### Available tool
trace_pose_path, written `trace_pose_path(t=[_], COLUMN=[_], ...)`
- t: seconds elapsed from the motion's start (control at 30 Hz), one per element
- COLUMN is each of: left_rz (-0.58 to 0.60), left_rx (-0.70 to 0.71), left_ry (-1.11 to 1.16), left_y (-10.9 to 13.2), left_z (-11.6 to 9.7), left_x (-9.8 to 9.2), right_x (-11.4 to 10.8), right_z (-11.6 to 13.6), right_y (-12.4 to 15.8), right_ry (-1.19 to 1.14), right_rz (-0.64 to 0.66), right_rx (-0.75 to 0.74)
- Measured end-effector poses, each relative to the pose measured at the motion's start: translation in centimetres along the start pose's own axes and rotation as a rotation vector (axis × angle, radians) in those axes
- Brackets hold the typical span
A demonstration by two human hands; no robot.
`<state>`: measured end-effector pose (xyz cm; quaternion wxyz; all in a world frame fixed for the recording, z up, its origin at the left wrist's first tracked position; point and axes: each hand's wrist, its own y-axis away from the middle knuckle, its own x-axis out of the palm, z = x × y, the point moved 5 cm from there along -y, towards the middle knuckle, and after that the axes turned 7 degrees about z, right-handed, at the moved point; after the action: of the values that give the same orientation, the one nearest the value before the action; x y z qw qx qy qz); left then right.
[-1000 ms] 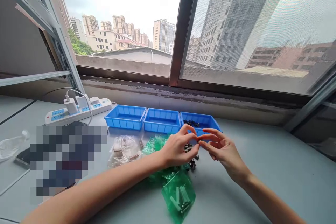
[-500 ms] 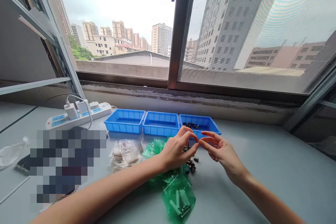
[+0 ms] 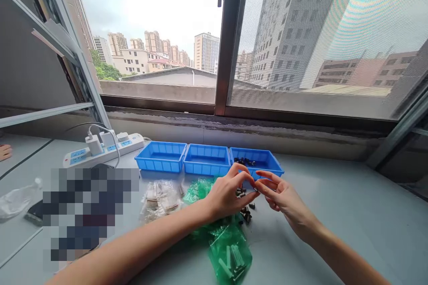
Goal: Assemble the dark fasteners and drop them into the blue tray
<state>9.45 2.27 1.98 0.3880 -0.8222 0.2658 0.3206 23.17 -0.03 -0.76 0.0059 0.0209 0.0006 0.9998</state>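
Note:
My left hand (image 3: 229, 192) and my right hand (image 3: 282, 195) meet fingertip to fingertip above the table. Thumb and forefinger of each are closed in a pinch around something small, mostly hidden by the fingers. Below them lie several loose dark screws (image 3: 246, 216), partly covered by my left hand. Just behind is the right blue bin (image 3: 267, 170), with a group of dark screws (image 3: 245, 161) inside. Green plastic bags lie under and around my left forearm; the front green bag (image 3: 230, 251) contains pale, slender pieces.
Two more blue bins, the middle bin (image 3: 207, 168) and the left bin (image 3: 160, 165), stand in the row. Clear bags (image 3: 161, 198) of small parts lie before them. A white power strip (image 3: 105, 153) with plugs sits left. Another person's hand (image 3: 4, 152) shows at the left edge.
My hands stay together at the fingertips, with my left thumb and forefinger bowed slightly wider. The view has shifted a little, and another person's hand now appears at the left edge.

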Motion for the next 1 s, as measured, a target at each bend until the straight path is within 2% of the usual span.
trace_pose_path(t=[0.27, 0.47, 1.0], left_rz=[-0.012, 0.003, 0.049], left_rx=[-0.013, -0.056, -0.1], left_ry=[-0.016, -0.056, -0.068], left_y=[0.07, 0.05, -0.03], left_z=[-0.07, 0.26, 0.33], left_x=[-0.15, -0.11, 0.16], right_x=[0.53, 0.73, -0.12], right_z=[0.04, 0.14, 0.91], right_y=[0.17, 0.71, 0.75], right_ry=[-0.097, -0.177, -0.019], right_rz=[-0.011, -0.066, -0.217], right_rx=[0.078, 0.133, -0.008])
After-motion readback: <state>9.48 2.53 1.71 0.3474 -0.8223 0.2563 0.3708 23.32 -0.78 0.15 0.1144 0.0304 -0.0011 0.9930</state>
